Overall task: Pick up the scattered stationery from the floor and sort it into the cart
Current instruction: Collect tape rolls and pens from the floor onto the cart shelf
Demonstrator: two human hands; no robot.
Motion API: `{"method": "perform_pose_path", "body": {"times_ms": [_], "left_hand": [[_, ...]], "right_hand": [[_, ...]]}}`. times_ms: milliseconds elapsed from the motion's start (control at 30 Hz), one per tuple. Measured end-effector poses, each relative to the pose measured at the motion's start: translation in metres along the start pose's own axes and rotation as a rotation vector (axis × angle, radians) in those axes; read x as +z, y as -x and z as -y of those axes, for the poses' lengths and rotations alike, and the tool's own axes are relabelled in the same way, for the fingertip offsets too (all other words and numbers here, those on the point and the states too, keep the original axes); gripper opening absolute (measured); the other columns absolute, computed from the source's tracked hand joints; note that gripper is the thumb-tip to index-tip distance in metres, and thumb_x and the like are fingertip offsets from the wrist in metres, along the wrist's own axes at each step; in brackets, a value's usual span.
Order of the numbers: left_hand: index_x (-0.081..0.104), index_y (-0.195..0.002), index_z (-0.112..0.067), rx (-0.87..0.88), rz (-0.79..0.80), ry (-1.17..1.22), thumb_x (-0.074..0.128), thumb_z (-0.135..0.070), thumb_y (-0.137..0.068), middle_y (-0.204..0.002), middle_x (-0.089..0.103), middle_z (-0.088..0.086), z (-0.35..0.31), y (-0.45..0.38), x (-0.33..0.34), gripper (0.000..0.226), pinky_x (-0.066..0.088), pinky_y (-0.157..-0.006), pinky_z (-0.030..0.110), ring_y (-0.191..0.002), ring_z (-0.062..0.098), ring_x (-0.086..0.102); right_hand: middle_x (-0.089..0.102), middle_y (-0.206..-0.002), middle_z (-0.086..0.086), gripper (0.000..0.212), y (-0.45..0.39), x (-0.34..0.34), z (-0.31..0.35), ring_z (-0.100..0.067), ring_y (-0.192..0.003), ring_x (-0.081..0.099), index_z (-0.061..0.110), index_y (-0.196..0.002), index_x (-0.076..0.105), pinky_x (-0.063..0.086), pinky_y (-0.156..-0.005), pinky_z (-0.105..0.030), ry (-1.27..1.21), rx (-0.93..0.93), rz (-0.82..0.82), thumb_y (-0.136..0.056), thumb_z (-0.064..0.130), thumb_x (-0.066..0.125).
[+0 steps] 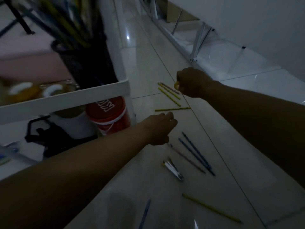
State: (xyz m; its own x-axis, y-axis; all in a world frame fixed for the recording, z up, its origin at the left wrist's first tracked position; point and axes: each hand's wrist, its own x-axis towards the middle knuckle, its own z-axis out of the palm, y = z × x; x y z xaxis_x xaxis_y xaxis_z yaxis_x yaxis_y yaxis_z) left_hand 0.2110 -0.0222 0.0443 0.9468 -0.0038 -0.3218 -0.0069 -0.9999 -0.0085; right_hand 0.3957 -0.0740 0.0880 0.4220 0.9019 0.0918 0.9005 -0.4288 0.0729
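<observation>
My right hand curls around a small yellow item, too little showing to name it; my left hand hangs over the floor with fingers loosely bent, holding nothing. Yellow pencils lie on the tiles just below my right fist, blue pencils near my left. The white cart stands at left, a black pen cup in its top tray's corner.

Lighting: dim, underexposed; my arms near-silhouettes. Glare: small highlights on glossy floor. Blur: cart smeared; edges bowed.
</observation>
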Motion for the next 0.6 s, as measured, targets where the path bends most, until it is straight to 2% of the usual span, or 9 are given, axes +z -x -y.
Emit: {"method": "perform_pose_path", "body": {"times_ms": [33,133,233,333,400,467,533,600], "left_hand": [[0.036,-0.138,-0.014,0.012,0.003,0.012,0.057,-0.032,-0.093,-0.145,0.028,0.01,0.001,0.016,-0.004,0.053,0.045,-0.089,0.038,-0.118,0.03,0.047],[0.045,-0.129,-0.016,0.073,-0.009,0.004,0.058,-0.028,-0.092,-0.135,0.038,0.007,0.007,0.065,-0.01,0.041,0.048,-0.085,0.04,-0.106,0.028,0.054],[0.049,-0.126,-0.02,0.116,-0.05,-0.021,0.056,-0.03,-0.092,-0.129,0.044,0.003,0.019,0.111,-0.011,0.036,0.046,-0.082,0.037,-0.105,0.025,0.055],[0.054,-0.119,-0.021,0.157,-0.094,0.016,0.057,-0.031,-0.092,-0.121,0.05,0.003,0.035,0.154,-0.009,0.029,0.046,-0.085,0.036,-0.107,0.024,0.054],[0.055,-0.117,-0.02,0.181,-0.104,0.017,0.057,-0.029,-0.092,-0.119,0.053,0.004,0.045,0.179,-0.005,0.027,0.042,-0.084,0.033,-0.107,0.023,0.053],[0.056,-0.114,-0.019,0.207,-0.142,-0.003,0.056,-0.028,-0.092,-0.118,0.053,0.005,0.053,0.2,-0.001,0.024,0.04,-0.08,0.031,-0.105,0.023,0.053],[0.058,-0.111,-0.018,0.228,-0.193,0.016,0.056,-0.029,-0.092,-0.117,0.054,0.004,0.06,0.219,0.003,0.022,0.041,-0.078,0.031,-0.104,0.023,0.054],[0.06,-0.109,-0.018,0.225,-0.265,0.09,0.058,-0.028,-0.09,-0.115,0.056,0.003,0.066,0.236,0.003,0.022,0.046,-0.082,0.034,-0.102,0.023,0.056]], "right_hand": [[0.054,-0.113,-0.021,0.031,0.009,-0.008,0.011,-0.036,-0.099,0.057,0.004,-0.112,0.054,0.043,-0.074,-0.037,0.031,0.0,0.034,-0.093,0.028,0.056],[0.055,-0.106,-0.018,0.028,0.035,-0.025,0.049,-0.033,-0.093,0.058,0.006,-0.108,0.055,0.043,-0.07,-0.034,0.078,0.024,0.133,-0.093,0.03,0.054],[0.052,-0.093,-0.013,0.024,0.062,-0.039,0.091,-0.028,-0.081,0.057,0.007,-0.099,0.057,0.049,-0.067,-0.034,0.122,0.057,0.277,-0.092,0.03,0.055],[0.047,-0.086,-0.008,0.034,0.088,-0.054,0.133,-0.022,-0.079,0.055,0.003,-0.106,0.059,0.05,-0.067,-0.034,0.231,0.03,0.454,-0.095,0.035,0.052],[0.054,-0.091,-0.008,0.037,0.103,-0.064,0.162,-0.021,-0.08,0.054,0.002,-0.109,0.058,0.046,-0.067,-0.032,0.281,-0.004,0.583,-0.097,0.036,0.049],[0.062,-0.098,-0.009,0.037,0.113,-0.073,0.191,-0.021,-0.083,0.058,0.002,-0.108,0.06,0.048,-0.067,-0.032,0.324,-0.029,0.677,-0.095,0.036,0.053],[0.065,-0.098,-0.009,0.035,0.118,-0.082,0.217,-0.02,-0.083,0.061,0.004,-0.106,0.063,0.049,-0.065,-0.029,0.326,-0.034,0.722,-0.092,0.036,0.059],[0.066,-0.101,-0.01,0.037,0.119,-0.096,0.242,-0.021,-0.087,0.063,0.004,-0.107,0.064,0.048,-0.066,-0.028,0.27,-0.006,0.746,-0.089,0.037,0.064]]}}
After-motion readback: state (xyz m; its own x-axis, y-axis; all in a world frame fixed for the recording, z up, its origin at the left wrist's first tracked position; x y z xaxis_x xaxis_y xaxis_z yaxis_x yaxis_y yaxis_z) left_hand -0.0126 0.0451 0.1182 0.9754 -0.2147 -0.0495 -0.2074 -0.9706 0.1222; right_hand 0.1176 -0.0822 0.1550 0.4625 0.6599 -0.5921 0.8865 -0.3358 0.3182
